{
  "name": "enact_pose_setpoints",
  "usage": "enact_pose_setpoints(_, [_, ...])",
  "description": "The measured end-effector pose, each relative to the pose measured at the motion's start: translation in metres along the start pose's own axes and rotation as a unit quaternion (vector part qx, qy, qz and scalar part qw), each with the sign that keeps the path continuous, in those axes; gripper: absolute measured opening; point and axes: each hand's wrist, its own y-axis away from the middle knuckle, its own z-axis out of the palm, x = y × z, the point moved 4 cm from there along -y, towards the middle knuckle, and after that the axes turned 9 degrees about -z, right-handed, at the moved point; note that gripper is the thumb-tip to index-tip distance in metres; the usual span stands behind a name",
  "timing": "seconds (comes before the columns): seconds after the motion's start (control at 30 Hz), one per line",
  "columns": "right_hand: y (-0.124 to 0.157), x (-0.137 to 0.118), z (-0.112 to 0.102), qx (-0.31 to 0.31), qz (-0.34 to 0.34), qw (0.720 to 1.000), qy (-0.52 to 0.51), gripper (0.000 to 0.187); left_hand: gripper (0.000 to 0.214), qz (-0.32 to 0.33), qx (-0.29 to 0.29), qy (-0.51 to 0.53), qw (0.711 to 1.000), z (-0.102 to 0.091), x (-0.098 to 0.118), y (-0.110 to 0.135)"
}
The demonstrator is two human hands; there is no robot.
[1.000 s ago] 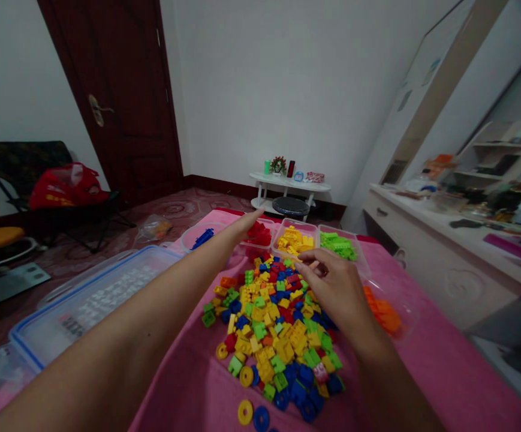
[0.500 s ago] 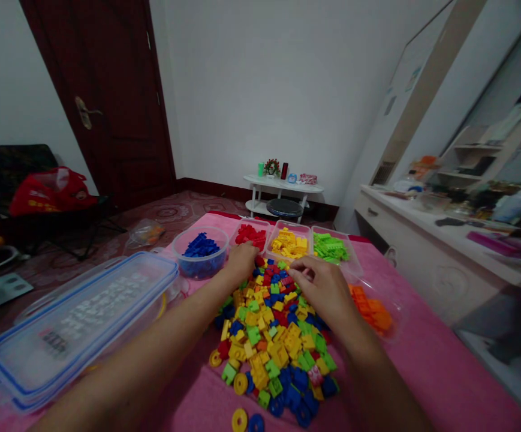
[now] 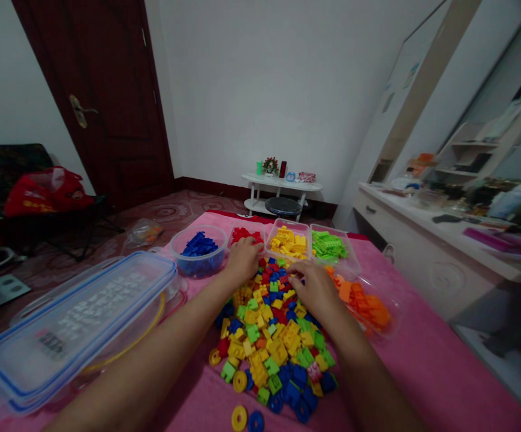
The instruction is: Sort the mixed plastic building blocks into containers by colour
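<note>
My left hand (image 3: 244,261) reaches over the near edge of a clear box of red bricks (image 3: 246,234). Its fingers are bent and hide whatever they may hold. My right hand (image 3: 316,289) is at the far right side of a mixed pile of toy building bricks (image 3: 271,336), thumb and forefinger slightly apart, nothing visible between them. The pile has yellow, green, blue, red and a few orange pieces. Around its far side stand a round tub of blue bricks (image 3: 201,258), a box of yellow bricks (image 3: 288,241), a box of green bricks (image 3: 330,245) and a container of orange bricks (image 3: 368,306).
A long clear lid with a blue rim (image 3: 84,324) lies over other containers at the left. Yellow and blue rings (image 3: 239,418) lie at the near edge of the pile on the pink cloth (image 3: 426,336). A white dresser (image 3: 426,264) stands on the right.
My left hand has moved slightly forward, over the red box. My right hand has shifted a little left and nearer me, showing more of the orange bricks.
</note>
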Motion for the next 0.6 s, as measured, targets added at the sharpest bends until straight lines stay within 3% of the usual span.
enact_pose_setpoints(0.07, [0.002,-0.001,0.009,-0.02,-0.009,1.0,0.012,0.031,0.037,0.016,0.028,0.029,0.999,-0.005,0.006,0.01])
enact_pose_setpoints(0.17, [0.005,-0.006,0.018,-0.07,-0.012,0.997,0.032,0.044,0.034,0.024,-0.028,0.061,0.997,-0.001,0.01,0.023])
enact_pose_setpoints(0.27, [0.008,-0.009,0.019,-0.111,0.007,0.992,0.054,0.041,0.036,0.029,-0.077,0.041,0.996,0.008,0.005,0.029])
enact_pose_setpoints(0.4, [0.009,-0.009,0.015,-0.132,0.015,0.988,0.082,0.038,0.043,0.035,-0.095,0.001,0.995,0.018,-0.008,0.028])
enact_pose_setpoints(0.6, [0.01,-0.006,0.019,-0.151,0.028,0.983,0.101,0.037,0.039,0.028,-0.061,0.01,0.998,0.015,-0.012,0.027])
